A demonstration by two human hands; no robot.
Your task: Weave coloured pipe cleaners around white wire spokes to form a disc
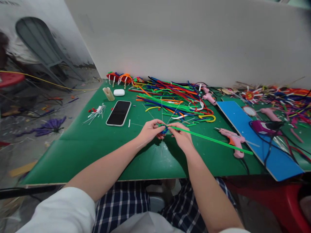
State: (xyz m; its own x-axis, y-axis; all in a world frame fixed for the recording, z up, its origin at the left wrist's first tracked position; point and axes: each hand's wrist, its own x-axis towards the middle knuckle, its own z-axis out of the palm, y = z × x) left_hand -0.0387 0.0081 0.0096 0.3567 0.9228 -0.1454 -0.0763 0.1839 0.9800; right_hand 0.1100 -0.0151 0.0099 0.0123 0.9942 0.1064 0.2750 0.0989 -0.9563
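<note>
Left hand [149,131] pinches the blue bundle [165,130], right hand [182,135] the green strip [209,138]. Half hidden, the bundle seems light and soft; pinch its middle.

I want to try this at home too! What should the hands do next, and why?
Perhaps the right hand should bend the fuzzy green strip around a thin spoke, because its long end sticks out free while the left hand steadies the small blue-and-green piece.
</note>
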